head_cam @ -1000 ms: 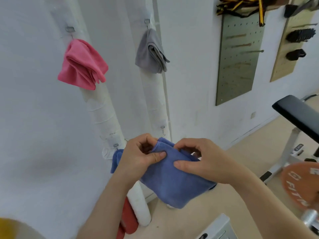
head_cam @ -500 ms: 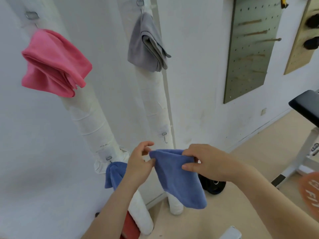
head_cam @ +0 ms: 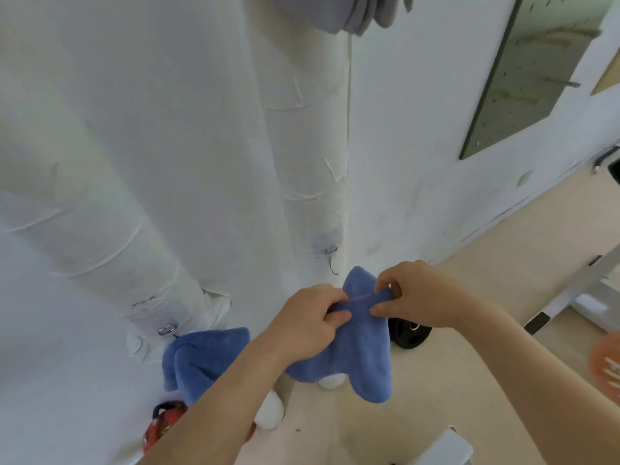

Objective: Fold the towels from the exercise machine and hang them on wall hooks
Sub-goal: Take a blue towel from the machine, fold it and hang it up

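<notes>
A folded blue towel (head_cam: 360,354) hangs between both my hands, close to the white wall. My left hand (head_cam: 307,325) pinches its upper left edge and my right hand (head_cam: 416,297) pinches the upper right edge. Just above the towel's top corner, an empty metal hook (head_cam: 331,260) sticks out of the right white-wrapped pipe (head_cam: 305,146). A second blue towel (head_cam: 198,360) hangs from a hook ring (head_cam: 167,328) on the left wrapped pipe (head_cam: 110,236). The bottom of a grey towel (head_cam: 355,11) shows at the top edge.
A grey pegboard (head_cam: 523,72) hangs on the wall at the right. A black weight plate (head_cam: 407,333) leans at the wall's foot, a red kettlebell (head_cam: 161,427) sits at the lower left, and an orange plate (head_cam: 607,364) and machine frame (head_cam: 570,290) stand at the right.
The view has dropped and closed in on the wall; the pink towel left the frame. My left hand has taken hold of the towel again, and both hands raised it toward the lower right hook.
</notes>
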Action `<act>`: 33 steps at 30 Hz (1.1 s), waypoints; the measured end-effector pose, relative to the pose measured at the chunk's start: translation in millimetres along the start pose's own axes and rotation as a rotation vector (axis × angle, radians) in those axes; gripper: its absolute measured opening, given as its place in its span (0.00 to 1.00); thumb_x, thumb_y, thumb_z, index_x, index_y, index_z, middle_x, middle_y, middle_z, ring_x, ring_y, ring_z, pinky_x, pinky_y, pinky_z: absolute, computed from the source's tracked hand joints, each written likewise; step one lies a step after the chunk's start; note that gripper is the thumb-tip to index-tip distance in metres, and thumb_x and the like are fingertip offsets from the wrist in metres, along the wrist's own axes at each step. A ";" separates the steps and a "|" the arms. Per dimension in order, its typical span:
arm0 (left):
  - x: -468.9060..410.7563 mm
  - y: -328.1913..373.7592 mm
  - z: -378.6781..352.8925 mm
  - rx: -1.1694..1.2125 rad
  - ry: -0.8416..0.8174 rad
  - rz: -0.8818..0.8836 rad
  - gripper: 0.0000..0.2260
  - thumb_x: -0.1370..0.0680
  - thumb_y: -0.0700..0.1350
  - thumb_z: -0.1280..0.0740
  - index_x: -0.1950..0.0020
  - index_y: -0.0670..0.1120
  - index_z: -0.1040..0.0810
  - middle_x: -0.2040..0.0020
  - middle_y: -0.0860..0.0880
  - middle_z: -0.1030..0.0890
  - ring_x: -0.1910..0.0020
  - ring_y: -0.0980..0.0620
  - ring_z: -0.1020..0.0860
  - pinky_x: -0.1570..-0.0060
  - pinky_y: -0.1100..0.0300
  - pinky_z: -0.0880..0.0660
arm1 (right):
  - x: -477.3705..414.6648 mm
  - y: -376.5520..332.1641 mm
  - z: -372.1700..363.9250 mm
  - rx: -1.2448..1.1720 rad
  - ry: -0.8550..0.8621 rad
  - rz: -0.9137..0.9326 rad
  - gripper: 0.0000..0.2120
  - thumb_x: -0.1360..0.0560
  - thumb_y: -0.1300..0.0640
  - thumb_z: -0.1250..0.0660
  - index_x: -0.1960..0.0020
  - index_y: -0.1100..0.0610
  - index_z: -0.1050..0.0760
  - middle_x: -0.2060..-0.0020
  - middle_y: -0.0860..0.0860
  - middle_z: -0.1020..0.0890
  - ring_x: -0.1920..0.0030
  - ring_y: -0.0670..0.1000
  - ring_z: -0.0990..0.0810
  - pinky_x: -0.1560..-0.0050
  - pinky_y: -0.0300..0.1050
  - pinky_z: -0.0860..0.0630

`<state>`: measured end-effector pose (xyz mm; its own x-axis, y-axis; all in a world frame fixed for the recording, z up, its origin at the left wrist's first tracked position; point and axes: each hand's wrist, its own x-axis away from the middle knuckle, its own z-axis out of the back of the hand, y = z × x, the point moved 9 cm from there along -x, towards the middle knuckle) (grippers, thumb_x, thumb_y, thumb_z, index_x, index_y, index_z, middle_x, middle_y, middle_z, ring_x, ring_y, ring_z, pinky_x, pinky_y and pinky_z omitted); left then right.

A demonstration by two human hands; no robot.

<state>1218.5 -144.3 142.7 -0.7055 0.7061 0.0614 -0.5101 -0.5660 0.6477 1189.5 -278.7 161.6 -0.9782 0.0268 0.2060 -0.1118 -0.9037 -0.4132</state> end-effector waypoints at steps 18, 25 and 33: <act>-75.3 -103.2 8.9 -0.018 0.518 0.061 0.04 0.24 0.42 0.36 0.58 0.50 0.27 0.65 0.55 0.26 0.66 0.55 0.28 0.67 0.65 0.32 | -125.6 60.7 -49.7 -0.584 0.381 -0.349 0.03 0.33 0.61 0.32 0.60 0.57 0.24 0.67 0.55 0.22 0.66 0.52 0.26 0.65 0.44 0.29; -68.0 -116.0 -6.8 -0.031 0.626 0.163 0.03 0.27 0.43 0.31 0.56 0.51 0.21 0.58 0.53 0.24 0.58 0.52 0.28 0.61 0.58 0.29 | -114.6 56.0 -76.9 -0.747 0.466 -0.348 0.07 0.27 0.55 0.32 0.50 0.49 0.27 0.54 0.45 0.20 0.55 0.47 0.20 0.52 0.44 0.23; -73.5 -113.3 -44.6 0.307 0.323 0.211 0.11 0.22 0.45 0.35 0.41 0.53 0.28 0.53 0.59 0.20 0.55 0.61 0.22 0.57 0.66 0.25 | -117.9 39.1 -80.2 -0.502 0.322 -0.277 0.05 0.25 0.52 0.35 0.53 0.51 0.22 0.61 0.45 0.17 0.58 0.47 0.19 0.58 0.39 0.24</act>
<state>1306.2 -151.0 31.0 -0.9193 0.3935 0.0085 -0.2048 -0.4966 0.8435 1286.3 -282.9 50.0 -0.8961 0.4270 0.1212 -0.3593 -0.5376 -0.7628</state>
